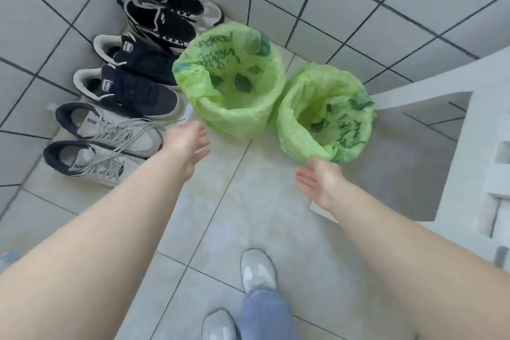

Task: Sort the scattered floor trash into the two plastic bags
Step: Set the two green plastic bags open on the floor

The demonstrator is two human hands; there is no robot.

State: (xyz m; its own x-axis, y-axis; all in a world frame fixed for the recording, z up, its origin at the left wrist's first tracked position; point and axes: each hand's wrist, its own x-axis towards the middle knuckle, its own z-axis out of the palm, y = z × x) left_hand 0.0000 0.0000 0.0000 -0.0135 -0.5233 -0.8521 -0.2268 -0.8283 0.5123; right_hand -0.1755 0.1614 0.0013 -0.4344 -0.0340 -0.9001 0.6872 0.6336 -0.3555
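We keep left hand (187, 143) open, holding nothing, near left bag (231, 80). Right hand (320, 178) flat, touches right bag (328, 110) rim, maybe steadying it.

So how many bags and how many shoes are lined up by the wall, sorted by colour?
Green plastic bags: 2, the left bag and the right bag
Black shoes: 2
Navy shoes: 2
White shoes: 2
Total: 8
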